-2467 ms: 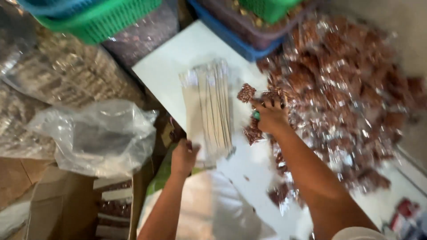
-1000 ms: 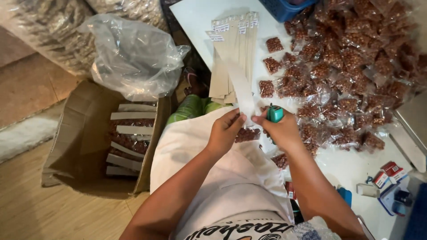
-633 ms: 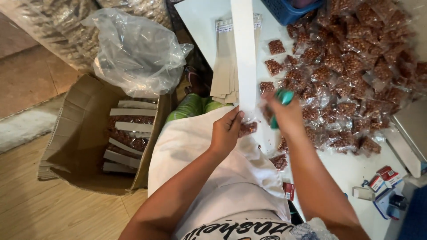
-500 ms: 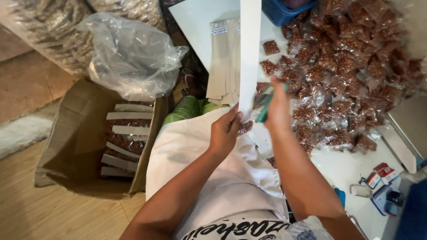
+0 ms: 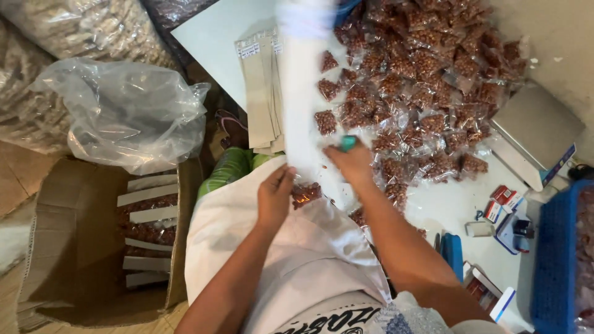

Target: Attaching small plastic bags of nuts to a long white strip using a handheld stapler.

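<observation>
Both hands meet at the table edge, above the lap. Left hand (image 5: 274, 196) is closed with its fingers pinching the lower end of a long white card strip (image 5: 301, 99), and a small packet of brown nuts (image 5: 306, 192) sits just beside its fingertips. Right hand (image 5: 354, 164) is curled around a small green stapler (image 5: 348, 143) and touches the strip from the other side. Compared with half a second ago, the strip now appears blurred, the right hand sits a little lower, and the green tool shows above its knuckles. On the white table (image 5: 210, 43) lie a stack of card strips (image 5: 261, 93) and a heap of nut packets (image 5: 427, 86). A cardboard box (image 5: 80, 272) stands on the floor at the left.
</observation>
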